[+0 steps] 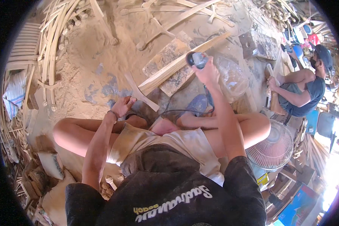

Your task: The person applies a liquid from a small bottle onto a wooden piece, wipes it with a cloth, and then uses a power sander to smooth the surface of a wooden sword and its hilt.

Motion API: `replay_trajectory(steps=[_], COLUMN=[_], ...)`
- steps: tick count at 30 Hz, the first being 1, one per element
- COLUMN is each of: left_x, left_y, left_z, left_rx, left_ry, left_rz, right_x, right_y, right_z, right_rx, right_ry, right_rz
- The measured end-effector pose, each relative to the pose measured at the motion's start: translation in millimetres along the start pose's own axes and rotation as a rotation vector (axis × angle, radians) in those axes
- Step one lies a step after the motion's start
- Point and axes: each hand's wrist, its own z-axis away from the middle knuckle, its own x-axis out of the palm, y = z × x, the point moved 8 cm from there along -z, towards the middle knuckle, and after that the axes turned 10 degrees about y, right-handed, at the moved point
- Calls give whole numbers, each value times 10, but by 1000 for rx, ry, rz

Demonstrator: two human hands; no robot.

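Observation:
A pale wooden sword (169, 72) slants across a worn block (157, 64) on the floor, its blade pointing away to the right. Its curved crossguard faces me. My left hand (120, 108) is closed round the hilt, most of which the fingers hide. In my right hand (208, 73) I grip an angle grinder (198, 60), held over the middle of the blade. The grinder's head is round and dark; I cannot tell whether its disc touches the wood. A dark cord (184, 110) runs beneath my right forearm.
Several wooden swords (49, 56) are heaped at far left; others (192, 14) lie ahead on the dusty floor. A clear plastic bag (231, 77) and another block (258, 45) sit right of the grinder. A fan (272, 145) stands by my right knee. A co-worker (305, 84) sits at right.

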Motion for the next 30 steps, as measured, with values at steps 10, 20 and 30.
replay_trajectory(steps=[10, 20, 30], left_x=[33, 20, 56], left_y=[-48, -30, -97], left_z=[-4, 68, 35], left_rx=[29, -4, 34], left_ry=[39, 10, 0], left_rz=[-69, -44, -47], right_x=[277, 184, 162], right_y=[-1184, -955, -62], right_z=[1178, 622, -473], right_rx=[-395, -333, -124], right_ry=[-238, -179, -49], right_rz=[-151, -18, 87])
